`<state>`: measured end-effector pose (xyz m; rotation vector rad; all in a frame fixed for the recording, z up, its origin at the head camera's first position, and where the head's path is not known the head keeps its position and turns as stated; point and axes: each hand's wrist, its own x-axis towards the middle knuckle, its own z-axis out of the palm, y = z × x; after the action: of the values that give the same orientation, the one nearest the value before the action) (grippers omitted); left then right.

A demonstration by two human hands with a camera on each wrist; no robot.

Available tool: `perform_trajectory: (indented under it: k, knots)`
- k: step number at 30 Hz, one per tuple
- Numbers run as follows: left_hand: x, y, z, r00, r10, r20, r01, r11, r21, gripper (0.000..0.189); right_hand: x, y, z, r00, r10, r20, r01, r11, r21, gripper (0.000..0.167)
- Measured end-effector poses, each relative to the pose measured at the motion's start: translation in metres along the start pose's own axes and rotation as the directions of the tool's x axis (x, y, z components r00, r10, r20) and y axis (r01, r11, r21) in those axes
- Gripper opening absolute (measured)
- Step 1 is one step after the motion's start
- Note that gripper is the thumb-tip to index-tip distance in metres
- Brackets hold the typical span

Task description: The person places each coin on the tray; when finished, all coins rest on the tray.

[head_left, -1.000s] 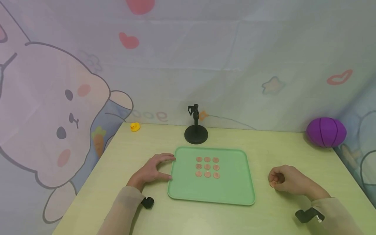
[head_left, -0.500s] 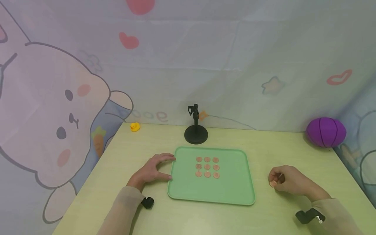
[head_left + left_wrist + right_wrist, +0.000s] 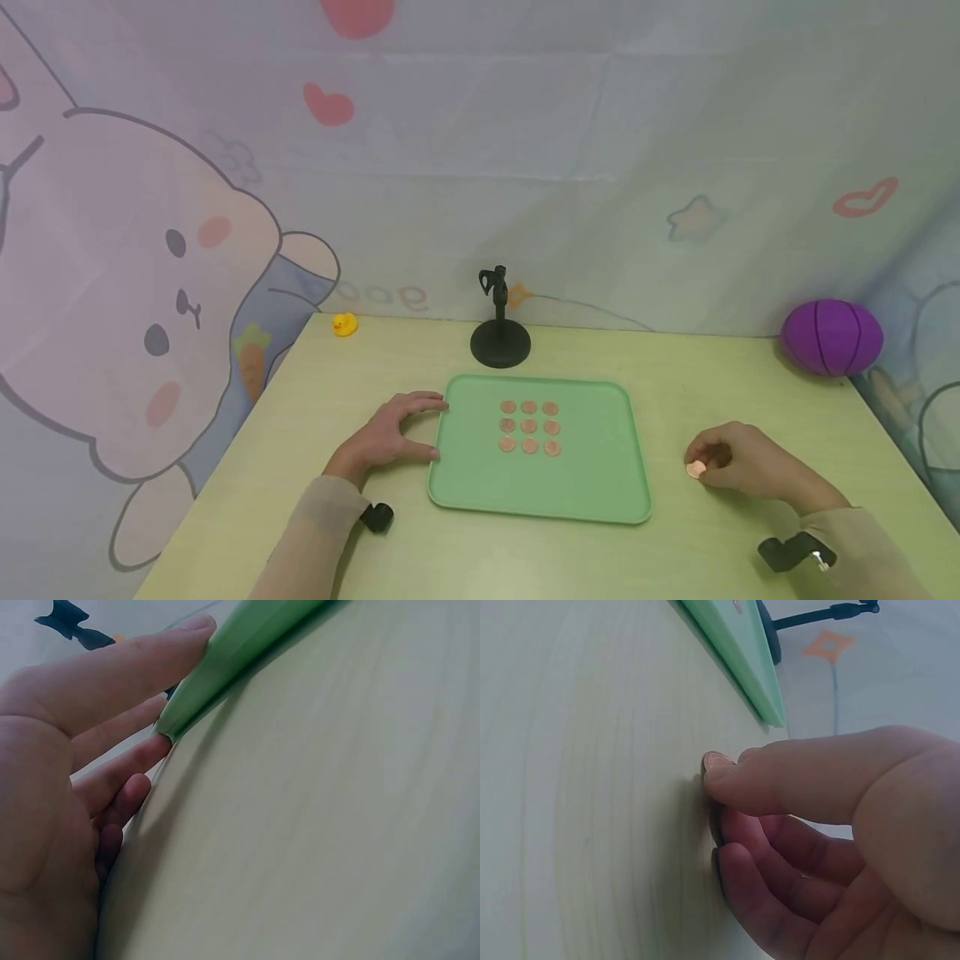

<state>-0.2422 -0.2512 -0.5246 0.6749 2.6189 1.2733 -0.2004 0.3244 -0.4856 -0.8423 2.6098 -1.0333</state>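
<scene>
In the head view, several copper coins (image 3: 529, 426) lie in three neat rows on a green tray (image 3: 592, 483). My left hand (image 3: 386, 433) rests at the tray's left edge, thumb and fingers spread apart against the rim. The left wrist view shows the thumb (image 3: 135, 671) and fingertips touching the green rim (image 3: 225, 660). To the right of the tray, my right hand (image 3: 738, 458) pinches a copper coin (image 3: 696, 469) close to the table. Seen from the right wrist, the thumb covers part of that coin (image 3: 717, 760). Dark edges show by the other fingertips; I cannot tell what they are.
A black stand (image 3: 501, 342) with a round base stands behind the tray. At the back left corner sits a small yellow rubber duck (image 3: 345, 324). A purple ball (image 3: 832, 337) lies at the back right. A patterned cloth backdrop (image 3: 570, 167) rises behind the table (image 3: 510, 567).
The coin in my right hand has turned slightly, so more of its face shows. The left hand, the tray and its coins have stayed put.
</scene>
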Motion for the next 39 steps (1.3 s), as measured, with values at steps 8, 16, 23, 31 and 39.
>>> perform_trajectory:
  k: [8, 16, 23, 31, 39]
  knots:
    - [0.0006, 0.0006, -0.0002, 1.000, 0.002, 0.001, -0.002, 1.000, -0.007, 0.071, -0.0002, -0.0002, 0.0009, 0.999, 0.046, 0.004, -0.046, 0.999, 0.014, 0.011]
    - [0.0000, 0.0006, -0.0008, 1.000, 0.009, -0.004, -0.009, 1.000, -0.008, 0.071, 0.0009, -0.0013, 0.0024, 0.997, 0.081, -0.016, -0.081, 0.997, 0.015, 0.016]
    - [0.0004, 0.0009, -0.0001, 1.000, -0.006, 0.001, 0.006, 1.000, -0.027, 0.070, 0.0013, -0.0031, 0.0038, 0.996, 0.082, -0.029, -0.081, 0.996, 0.027, 0.016]
    - [0.0005, 0.0011, 0.0004, 1.000, 0.005, -0.002, -0.005, 0.999, -0.042, 0.071, 0.0021, -0.0049, 0.0036, 0.997, 0.073, -0.039, -0.072, 0.997, 0.015, 0.012]
    - [-0.0011, 0.0016, -0.0006, 1.000, -0.009, 0.006, 0.009, 0.999, -0.037, 0.071, 0.0053, -0.0069, 0.0037, 0.997, 0.075, -0.031, -0.072, 0.995, 0.069, 0.018]
